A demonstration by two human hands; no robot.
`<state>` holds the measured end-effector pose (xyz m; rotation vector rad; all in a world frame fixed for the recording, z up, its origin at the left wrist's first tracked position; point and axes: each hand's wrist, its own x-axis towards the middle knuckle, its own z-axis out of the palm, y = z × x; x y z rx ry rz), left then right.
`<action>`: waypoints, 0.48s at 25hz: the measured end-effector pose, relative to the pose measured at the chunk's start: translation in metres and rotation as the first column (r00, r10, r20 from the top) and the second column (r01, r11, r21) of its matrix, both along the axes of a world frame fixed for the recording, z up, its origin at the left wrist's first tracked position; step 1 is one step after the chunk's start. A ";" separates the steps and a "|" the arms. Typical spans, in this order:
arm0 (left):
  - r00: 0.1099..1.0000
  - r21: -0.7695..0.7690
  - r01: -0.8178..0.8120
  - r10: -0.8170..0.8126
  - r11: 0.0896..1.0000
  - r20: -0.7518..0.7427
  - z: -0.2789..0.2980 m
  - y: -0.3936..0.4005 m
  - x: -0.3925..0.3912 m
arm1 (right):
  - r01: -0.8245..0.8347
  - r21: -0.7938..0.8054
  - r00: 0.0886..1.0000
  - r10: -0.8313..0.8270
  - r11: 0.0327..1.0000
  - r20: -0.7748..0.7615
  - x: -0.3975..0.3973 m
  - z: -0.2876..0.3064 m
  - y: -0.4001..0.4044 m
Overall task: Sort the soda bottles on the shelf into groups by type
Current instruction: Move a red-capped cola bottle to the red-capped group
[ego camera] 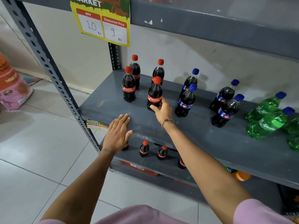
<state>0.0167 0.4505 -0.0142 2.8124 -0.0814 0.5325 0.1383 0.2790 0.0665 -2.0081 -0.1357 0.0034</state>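
Observation:
On the grey shelf (202, 136) several red-capped Coca-Cola bottles stand at the left, one of them (129, 85) nearest the post. My right hand (162, 109) is wrapped around the lower part of the front Coca-Cola bottle (154, 92), which stands upright on the shelf. Several blue-capped Pepsi bottles (186, 101) stand in the middle. Green Sprite bottles (268, 123) stand at the right, partly cut off by the frame edge. My left hand (118, 135) rests flat on the shelf's front edge, fingers together, holding nothing.
A lower shelf holds several small Coca-Cola bottles (144, 148), a red basket (140, 169) and an orange bottle (241, 176). A yellow price sign (103, 21) hangs from the shelf above. The perforated post (48, 67) stands at left; a pink sack (13, 88) sits on the tiled floor.

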 end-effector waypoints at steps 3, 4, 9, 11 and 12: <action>1.000 -0.006 0.000 0.000 1.000 0.014 0.004 -0.002 -0.001 | -0.002 -0.004 1.000 0.002 1.000 0.016 0.005 0.002 0.002; 1.000 -0.011 0.002 -0.002 1.000 0.027 0.006 -0.003 -0.002 | -0.010 -0.002 1.000 0.010 1.000 0.013 0.006 0.002 0.001; 0.974 -0.387 -0.201 0.226 0.900 0.021 0.042 0.008 0.047 | -0.061 0.105 0.993 0.071 0.993 -0.093 0.006 -0.004 -0.008; 0.953 -0.626 -0.295 0.271 0.722 -0.137 0.060 0.019 0.080 | -0.030 0.109 0.994 0.041 0.994 -0.100 0.006 -0.007 -0.006; 0.945 -0.711 -0.324 0.248 0.624 -0.213 0.066 0.022 0.093 | -0.008 0.113 0.995 0.019 0.994 -0.093 0.006 -0.006 -0.004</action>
